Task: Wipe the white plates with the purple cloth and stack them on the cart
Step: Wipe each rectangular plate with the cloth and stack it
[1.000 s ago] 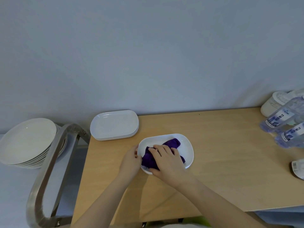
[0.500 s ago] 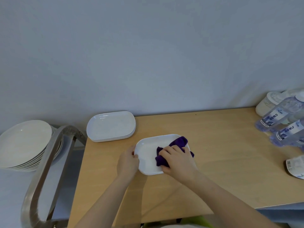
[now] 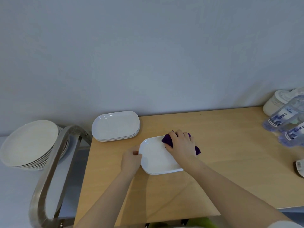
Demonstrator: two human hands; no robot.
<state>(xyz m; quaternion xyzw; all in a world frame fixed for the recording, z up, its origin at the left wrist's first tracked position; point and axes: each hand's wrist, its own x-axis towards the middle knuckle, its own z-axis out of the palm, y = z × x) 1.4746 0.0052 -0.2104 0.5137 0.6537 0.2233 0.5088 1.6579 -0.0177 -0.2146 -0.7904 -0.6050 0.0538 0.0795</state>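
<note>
A white rectangular plate (image 3: pixel 156 157) lies on the wooden table (image 3: pixel 222 145). My left hand (image 3: pixel 130 159) grips its left rim. My right hand (image 3: pixel 181 145) presses the purple cloth (image 3: pixel 167 139) onto the plate's far right corner; part of the cloth hangs over the right rim. A stack of similar white plates (image 3: pixel 115 125) sits at the table's far left corner. On the cart (image 3: pixel 54 163) to the left stands a pile of round white plates (image 3: pixel 29 143).
Clear water bottles (image 3: pixel 286 122) and a white lidded container (image 3: pixel 274 101) crowd the table's far right. A dark labelled object (image 3: pixel 299 167) lies at the right edge. The cart's metal handle (image 3: pixel 49 170) rises between the round plates and the table. A wall stands behind.
My right hand has slid the purple cloth from the plate's left-middle across to its far right corner. My left hand stays on the left rim.
</note>
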